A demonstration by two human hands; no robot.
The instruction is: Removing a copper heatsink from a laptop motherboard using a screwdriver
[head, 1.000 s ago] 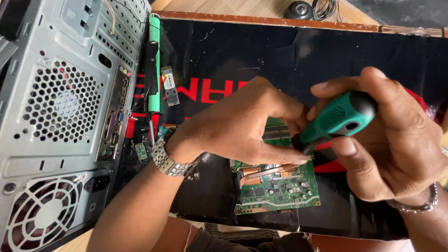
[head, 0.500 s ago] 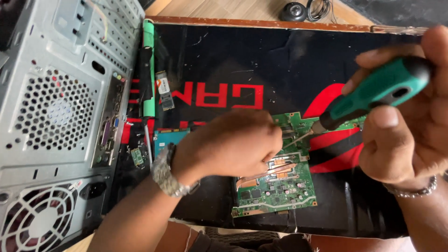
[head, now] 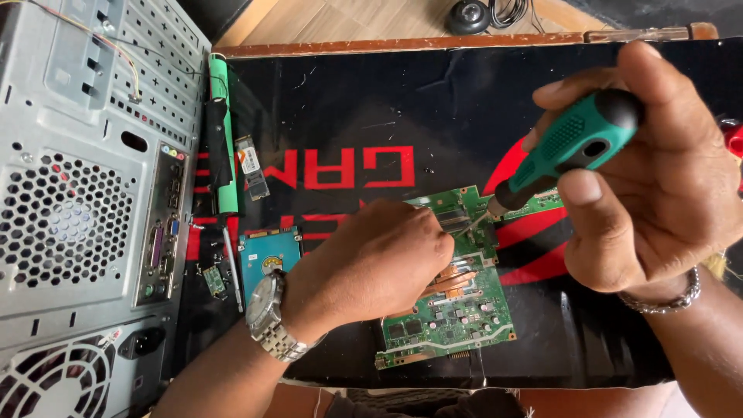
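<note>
Green circuit board (head: 457, 317) lies on the black mat (head: 371, 108), beside the grey PC case (head: 77, 193). Your left hand (head: 371, 263) presses down on the board, fingers curled; whether it pinches anything is unclear. Your right hand (head: 650, 186) grips a green-handled screwdriver (head: 573, 143), its tip angled onto the board.

A wooden table (head: 402, 44) carries a black mat with red lettering (head: 371, 116) that covers most of its top. On the mat lie a green circuit board (head: 457, 321), a blue-topped hard drive (head: 267, 255), a slim memory stick (head: 252, 166), a small green chip board (head: 213, 280) and a green-handled tool (head: 224, 131). A grey computer case (head: 77, 209) lies at the mat's left edge, and a round black object with cables (head: 472, 14) sits beyond the table's far edge.
</note>
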